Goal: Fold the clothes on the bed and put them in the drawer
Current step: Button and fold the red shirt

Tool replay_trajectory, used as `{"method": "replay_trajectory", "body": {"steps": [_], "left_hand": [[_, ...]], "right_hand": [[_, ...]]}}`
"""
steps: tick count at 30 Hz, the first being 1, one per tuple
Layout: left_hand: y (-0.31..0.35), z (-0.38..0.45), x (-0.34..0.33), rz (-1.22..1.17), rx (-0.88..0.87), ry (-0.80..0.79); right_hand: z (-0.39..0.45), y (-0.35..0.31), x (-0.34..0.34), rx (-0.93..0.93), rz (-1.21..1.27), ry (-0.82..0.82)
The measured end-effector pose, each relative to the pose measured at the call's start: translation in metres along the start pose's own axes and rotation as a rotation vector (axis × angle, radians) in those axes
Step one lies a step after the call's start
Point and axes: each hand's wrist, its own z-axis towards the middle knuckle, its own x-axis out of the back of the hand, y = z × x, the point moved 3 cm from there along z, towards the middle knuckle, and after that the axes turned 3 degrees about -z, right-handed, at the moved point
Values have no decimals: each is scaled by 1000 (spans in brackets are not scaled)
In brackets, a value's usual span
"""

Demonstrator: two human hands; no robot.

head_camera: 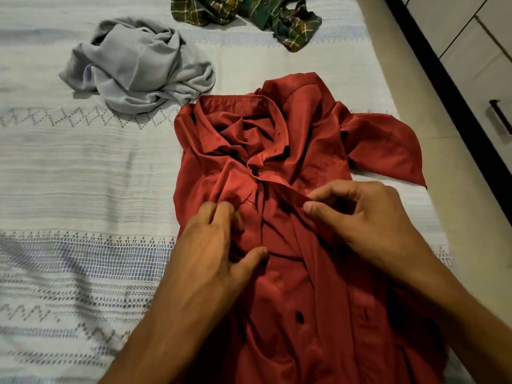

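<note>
On the near right of the white patterned bed (83,176), the left hand (221,245) and right hand (368,217) each pinched the front plackets of the red short-sleeved button shirt (277,286), apparently straightening it, with closing and flattening probably needed next.

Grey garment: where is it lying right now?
The grey garment lies crumpled on the bed, upper left in the head view, just left of the red shirt's collar and left of the plaid shirt.

Garments on bed (83,173): 3 total. 1 red shirt (291,151), 1 grey garment (138,67), 1 green plaid shirt (249,12). Hands: 2, left hand (219,245) and right hand (368,214).
</note>
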Motion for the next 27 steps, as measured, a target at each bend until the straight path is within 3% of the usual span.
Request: {"method": "replay_trajectory", "body": {"steps": [6, 15, 20, 25, 27], "left_hand": [[-6, 0, 5, -10, -1, 175], [12, 25, -14, 395, 259, 96], [6, 13, -1, 290, 143, 66], [9, 2, 20, 79, -55, 245], [7, 3, 19, 63, -74, 235]], "right_hand": [[1, 0, -3, 16, 67, 76], [0, 0, -12, 20, 176, 68], [-1, 0, -12, -1, 267, 46], [-2, -5, -11, -24, 338, 54], [-3, -6, -12, -27, 355, 49]]}}
